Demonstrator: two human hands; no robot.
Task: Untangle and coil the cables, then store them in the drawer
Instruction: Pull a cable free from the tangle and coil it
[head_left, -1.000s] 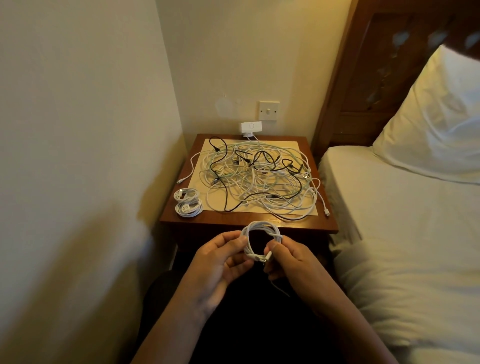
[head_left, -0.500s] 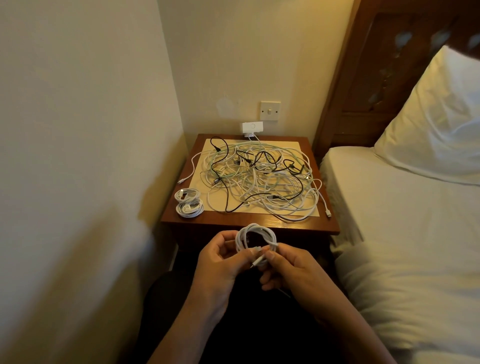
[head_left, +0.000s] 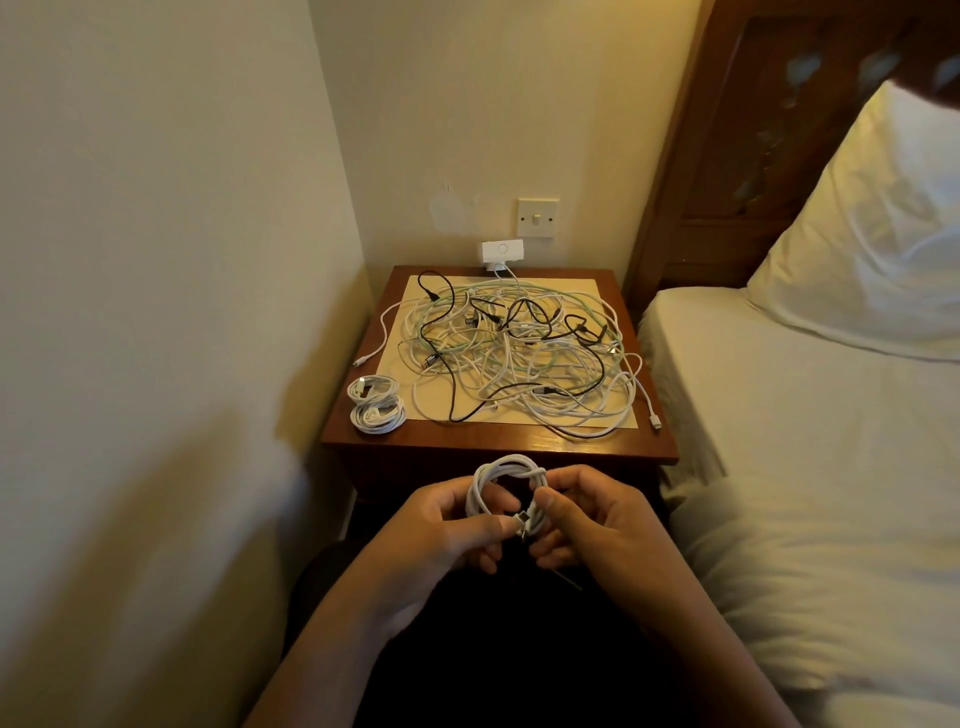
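A small coil of white cable (head_left: 503, 480) hangs in front of the nightstand, held between both hands. My left hand (head_left: 441, 525) pinches its lower left side near the plug end. My right hand (head_left: 587, 514) grips the coil's right side with thumb and fingers. On the wooden nightstand (head_left: 498, 444) lies a big tangle of white, pale green and black cables (head_left: 519, 353). Two finished white coils (head_left: 375, 404) rest at the nightstand's front left corner. The drawer is hidden below the top, behind my hands.
A white charger block (head_left: 501, 252) sits at the back edge under a wall switch (head_left: 537, 217). A wall runs along the left. The bed (head_left: 805, 441) with a pillow (head_left: 883, 234) and wooden headboard closes the right side.
The coil has turned in my hands and the loose end is now wrapped across its top. My right hand has shifted up onto the coil's right side.
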